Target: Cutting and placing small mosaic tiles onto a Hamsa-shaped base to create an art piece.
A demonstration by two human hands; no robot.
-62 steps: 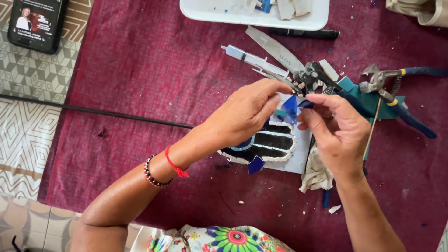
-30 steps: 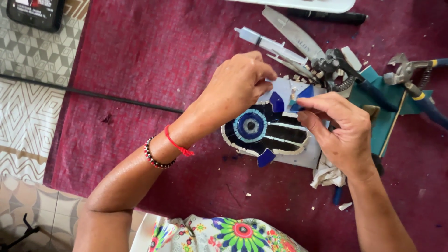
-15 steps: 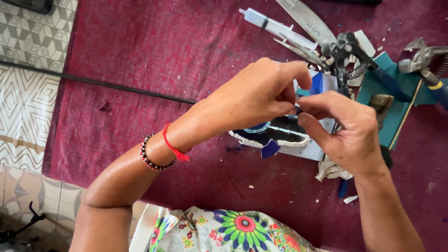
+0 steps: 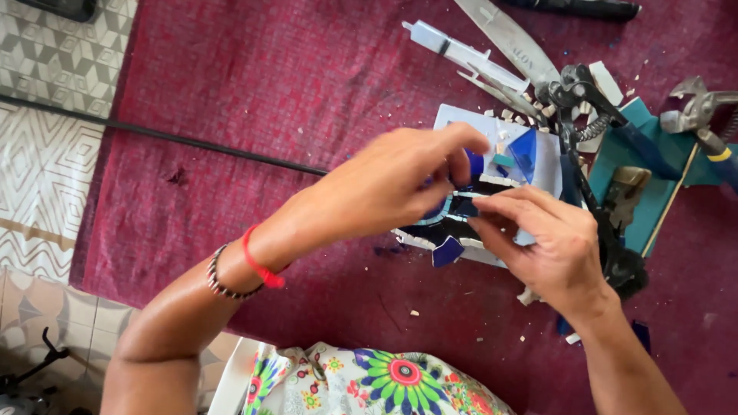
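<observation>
Both hands meet over the mosaic piece [image 4: 461, 223] on the maroon cloth [image 4: 231, 115]. The left hand [image 4: 392, 188] pinches at its tiles; the right hand [image 4: 550, 242] steadies its three o'clock edge. Pressing gently would keep the blue shard [image 4: 525, 152] at one o'clock and pliers [image 4: 600, 138] undisturbed.

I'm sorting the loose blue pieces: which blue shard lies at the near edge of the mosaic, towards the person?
The dark blue shard poking out below the mosaic, between the left hand and right hand. The blue triangle lies farther off.
</observation>
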